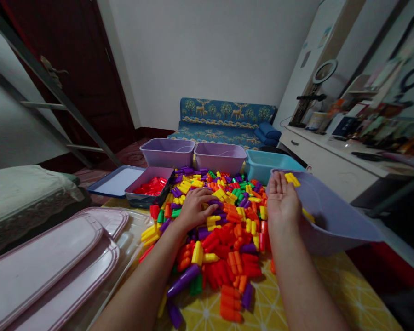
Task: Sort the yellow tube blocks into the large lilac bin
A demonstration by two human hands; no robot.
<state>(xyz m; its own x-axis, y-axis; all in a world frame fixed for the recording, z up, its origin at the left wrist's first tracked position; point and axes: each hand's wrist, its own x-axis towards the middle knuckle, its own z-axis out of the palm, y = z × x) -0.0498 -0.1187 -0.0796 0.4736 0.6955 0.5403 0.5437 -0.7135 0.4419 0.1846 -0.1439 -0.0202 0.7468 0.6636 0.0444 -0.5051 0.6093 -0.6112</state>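
- The left hand (196, 208) lies palm down on the pile of blocks (224, 230) with its fingers bent over the pieces. I can't tell whether it grips any.
- The right hand (282, 201) is palm up with the fingers stretched wide. It rests at the near rim of the tilted tub (334, 220), which leans toward the pile at the table's right side.
- A few yellow blocks (292, 179) sit just past those fingertips, inside the tub's upper edge.
- The pile covers the middle of the yellow cloth (352, 285). Bare cloth shows only at the near right, beside the right forearm.
- A row of three tubs stands along the far edge: two purple ones (167, 154) and a blue one (262, 166), set close together.
- At the far left a dark tub of red blocks (148, 188) touches the pile, with a flat blue tray (114, 182) just beside it.
- Stacked pink lids (51, 257) fill the near left, close to the left forearm.
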